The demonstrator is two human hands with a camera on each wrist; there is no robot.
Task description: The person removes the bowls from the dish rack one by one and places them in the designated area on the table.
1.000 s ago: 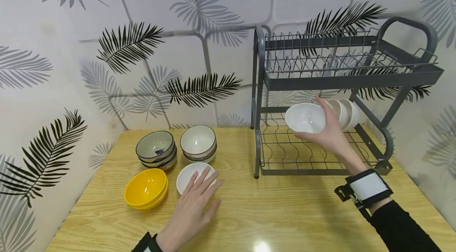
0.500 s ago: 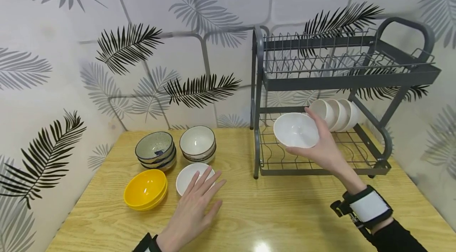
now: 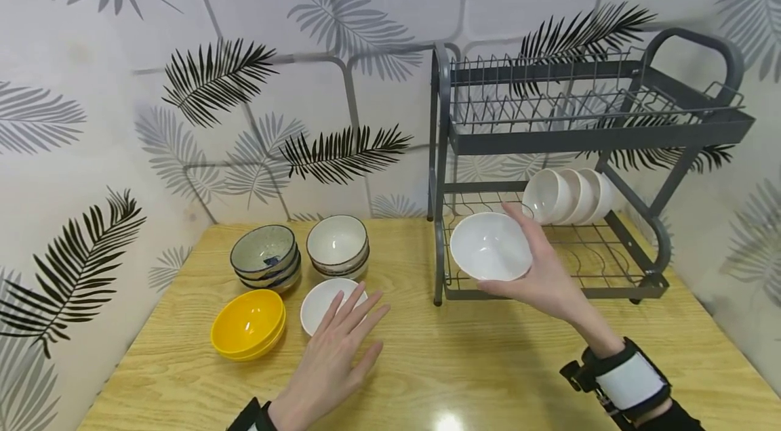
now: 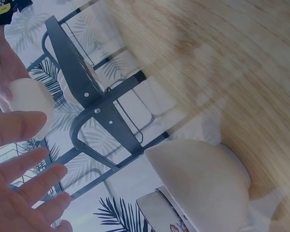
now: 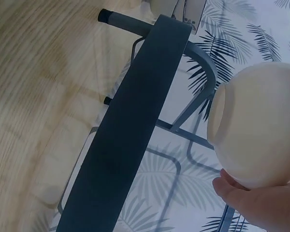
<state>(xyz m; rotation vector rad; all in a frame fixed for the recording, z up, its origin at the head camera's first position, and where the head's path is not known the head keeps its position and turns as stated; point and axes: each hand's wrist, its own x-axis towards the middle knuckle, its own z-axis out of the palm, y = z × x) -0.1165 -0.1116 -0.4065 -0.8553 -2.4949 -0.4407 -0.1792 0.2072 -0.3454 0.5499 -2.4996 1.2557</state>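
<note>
My right hand (image 3: 546,275) grips a white bowl (image 3: 491,247) by its rim, in front of the rack's lower shelf, its inside facing the camera. In the right wrist view the same bowl (image 5: 261,125) shows its foot and outer side, with thumb and fingers on opposite edges. My left hand (image 3: 332,363) hovers with straight, spread fingers by another white bowl (image 3: 317,305) on the table, partly covering it; whether it touches cannot be told. The left wrist view has that table bowl (image 4: 203,183) beyond the spread fingers (image 4: 43,183).
A grey two-tier dish rack (image 3: 604,139) stands at the right, with several white bowls (image 3: 549,197) tilted in a row on its lower shelf. Left on the wooden table (image 3: 415,377) are yellow bowls (image 3: 247,322), speckled grey bowls (image 3: 264,251) and stacked white dark-rimmed bowls (image 3: 337,241).
My right hand has brought the white bowl left, down and forward out of the rack's lower shelf, uncovering the row of bowls there. The left hand has barely moved.
</note>
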